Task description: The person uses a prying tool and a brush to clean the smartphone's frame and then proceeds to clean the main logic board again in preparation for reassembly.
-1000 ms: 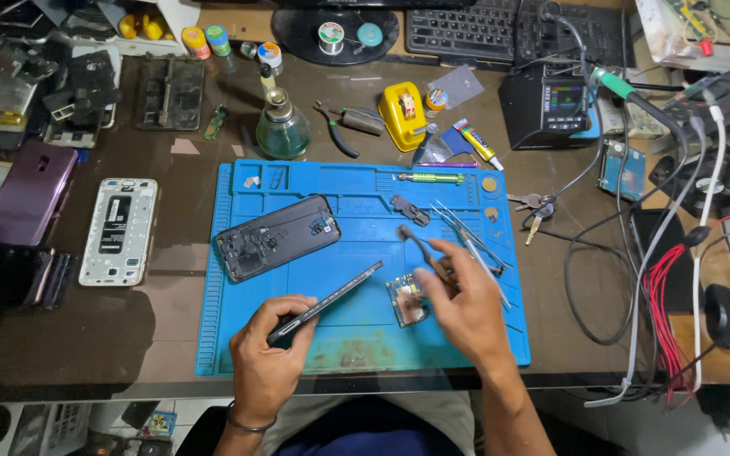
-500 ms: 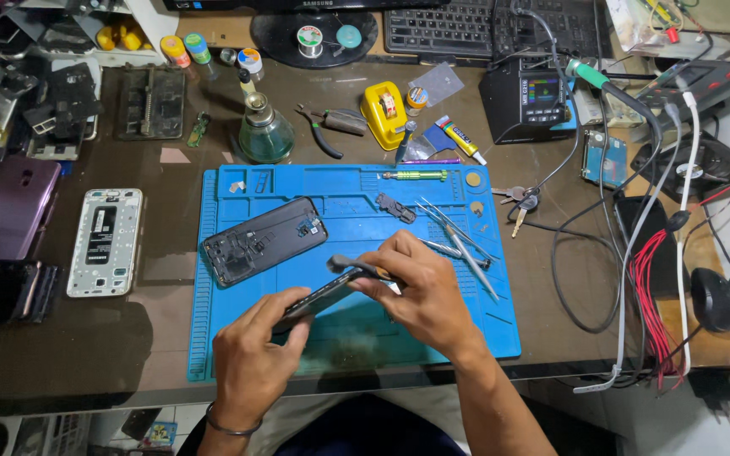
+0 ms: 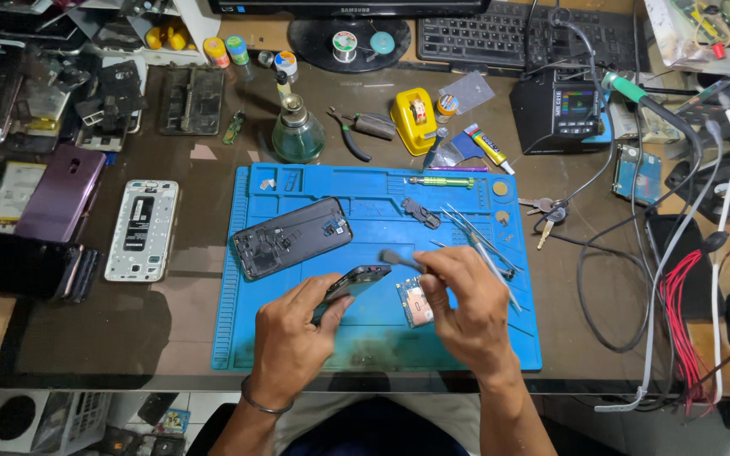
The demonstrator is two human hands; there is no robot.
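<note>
My left hand (image 3: pixel 296 338) grips a dark phone body (image 3: pixel 350 285), held tilted above the blue work mat (image 3: pixel 297 346). With a small grey brush (image 3: pixel 400 258) pinched in its fingers, my right hand (image 3: pixel 465 314) touches the brush tip to the upper end of that phone. A small circuit board (image 3: pixel 414 301) lies on the mat just under my right hand. An opened phone back (image 3: pixel 291 237) rests on the mat at the upper left.
Tweezers (image 3: pixel 476 241) and a green screwdriver (image 3: pixel 443 181) lie on the mat's right and top. A white phone frame (image 3: pixel 142 230) and purple phone (image 3: pixel 59 192) sit left. A glass bottle (image 3: pixel 297 133), pliers (image 3: pixel 360 127), yellow holder (image 3: pixel 414 118), keys (image 3: pixel 546 216) and cables (image 3: pixel 678 279) crowd the desk.
My right hand left the circuit board, rose to the phone in my left hand, and now brushes its top end. The left hand lifted the phone slightly.
</note>
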